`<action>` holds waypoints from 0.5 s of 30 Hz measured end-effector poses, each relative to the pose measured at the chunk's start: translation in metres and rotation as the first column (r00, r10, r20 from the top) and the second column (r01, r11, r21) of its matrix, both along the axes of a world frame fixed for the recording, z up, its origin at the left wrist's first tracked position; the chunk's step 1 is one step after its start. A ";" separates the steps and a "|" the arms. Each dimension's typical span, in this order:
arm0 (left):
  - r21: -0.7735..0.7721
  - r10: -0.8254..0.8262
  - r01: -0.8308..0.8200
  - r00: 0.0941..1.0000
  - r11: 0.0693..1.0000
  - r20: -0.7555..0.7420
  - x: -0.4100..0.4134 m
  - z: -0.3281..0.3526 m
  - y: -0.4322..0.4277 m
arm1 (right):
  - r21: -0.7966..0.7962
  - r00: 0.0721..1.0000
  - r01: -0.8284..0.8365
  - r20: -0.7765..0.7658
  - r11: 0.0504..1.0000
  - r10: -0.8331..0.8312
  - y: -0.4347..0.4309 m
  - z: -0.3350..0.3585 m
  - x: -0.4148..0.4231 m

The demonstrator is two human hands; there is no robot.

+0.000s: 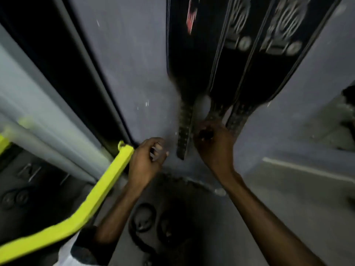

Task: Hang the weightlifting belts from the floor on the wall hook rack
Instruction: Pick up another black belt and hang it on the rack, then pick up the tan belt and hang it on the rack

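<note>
Three black weightlifting belts hang side by side against the grey wall (124,73): a left belt (184,54), a middle belt (230,70) and a right belt (274,73). Their narrow perforated tails dangle at the bottom. My right hand (215,146) is closed around the tail end of the middle belt. My left hand (148,160) hovers just left of the left belt's tail (183,139), fingers curled, nothing in it. The hook rack is out of view above. The frame is blurred by motion.
A bright yellow bar (96,198) slants from lower left up to the wall beside my left hand. A dark door frame (63,73) runs along the left. Dark round objects (153,219) lie on the floor below my arms.
</note>
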State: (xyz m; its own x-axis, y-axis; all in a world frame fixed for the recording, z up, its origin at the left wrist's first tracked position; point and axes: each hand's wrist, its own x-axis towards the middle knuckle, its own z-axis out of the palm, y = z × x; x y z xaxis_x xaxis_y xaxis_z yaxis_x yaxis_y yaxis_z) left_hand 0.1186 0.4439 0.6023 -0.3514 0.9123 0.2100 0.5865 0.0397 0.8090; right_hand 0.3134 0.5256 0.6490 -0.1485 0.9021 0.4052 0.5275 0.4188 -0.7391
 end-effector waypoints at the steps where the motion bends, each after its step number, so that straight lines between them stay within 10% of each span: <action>1: -0.056 0.015 -0.014 1.000 0.998 0.012 0.001 -0.035 -0.009 | -0.078 1.000 -0.004 0.000 0.997 0.004 -0.007 -0.038 -0.002; 15: -0.602 0.116 -0.072 0.993 0.795 0.036 0.017 -0.537 -0.156 | -0.573 0.954 0.048 0.270 0.818 0.133 -0.143 -0.562 0.020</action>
State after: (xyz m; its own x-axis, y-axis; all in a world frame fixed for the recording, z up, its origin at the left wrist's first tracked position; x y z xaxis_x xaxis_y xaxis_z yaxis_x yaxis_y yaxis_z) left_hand 0.1358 0.2876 0.0657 -0.4348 0.8096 -0.3943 0.4998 0.5811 0.6423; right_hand 0.3334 0.3829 0.0875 -0.2190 0.9450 -0.2428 0.7425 0.0000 -0.6699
